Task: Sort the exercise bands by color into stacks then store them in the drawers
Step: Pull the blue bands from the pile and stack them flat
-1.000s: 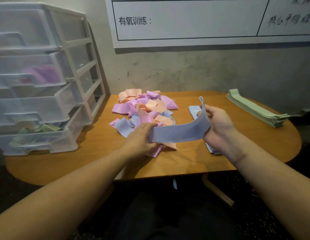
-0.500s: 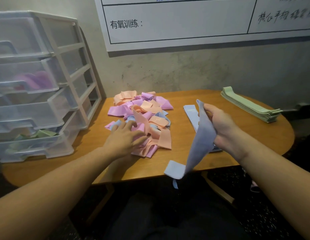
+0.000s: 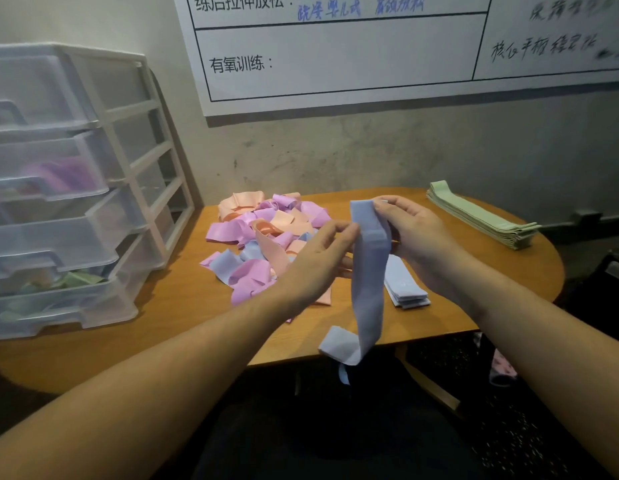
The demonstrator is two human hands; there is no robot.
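I have the blue band [image 3: 368, 271] up in the air just in front of the blue stack [image 3: 403, 285], which is my landmark here. My right hand [image 3: 413, 233] pinches the band's top end and my left hand [image 3: 318, 261] pinches its edge just below, so both are closed on it. The rest hangs down past the near edge of the wooden table [image 3: 162, 323], its lower end curled under.

My worry is that dangling tail: if I lay the band on the stack without flattening it, I think the curl will fold beneath and leave the stack lopsided. The mixed pile [image 3: 263, 244] of purple, peach and blue bands lies just left of the stack, and my left forearm hangs over it, so a careless sweep could drag loose bands onto the sorted ones. The green stack [image 3: 481, 216] sits well to the right of the blue stack, the drawer unit [image 3: 59, 202] far to its left.
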